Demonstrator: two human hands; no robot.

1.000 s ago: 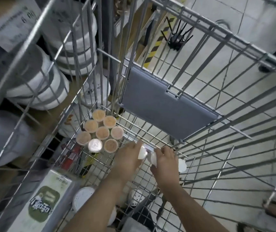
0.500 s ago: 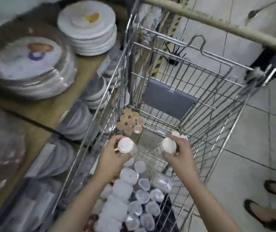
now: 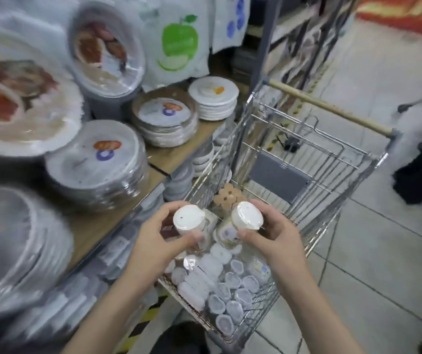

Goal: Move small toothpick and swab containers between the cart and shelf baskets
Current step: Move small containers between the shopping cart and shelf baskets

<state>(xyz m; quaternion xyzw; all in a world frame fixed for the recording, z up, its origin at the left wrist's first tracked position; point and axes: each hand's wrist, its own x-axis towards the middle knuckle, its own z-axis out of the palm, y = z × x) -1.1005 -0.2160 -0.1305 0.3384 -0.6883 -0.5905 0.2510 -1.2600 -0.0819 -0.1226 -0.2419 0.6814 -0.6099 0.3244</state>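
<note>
Both hands hold stock above the silver wire shopping cart (image 3: pixel 304 180), so the step in hand looks like the carry toward the shelving at nine o'clock. The left hand (image 3: pixel 153 241) curls its fingers round a small white-lidded plastic cylinder container (image 3: pixel 188 221); the right hand (image 3: pixel 272 231) grips a second white-lidded labelled tub (image 3: pixel 245 217), tilted. At six o'clock lie shrink-wrapped translucent round tubs (image 3: pixel 227 290); at twelve o'clock, tan-topped cylinders (image 3: pixel 227 198). Next calls for a swing left to a basket, not visible here. Glossy film-wrapped paper plates (image 3: pixel 97 162) fill the wooden shelf (image 3: pixel 179 152).
</note>
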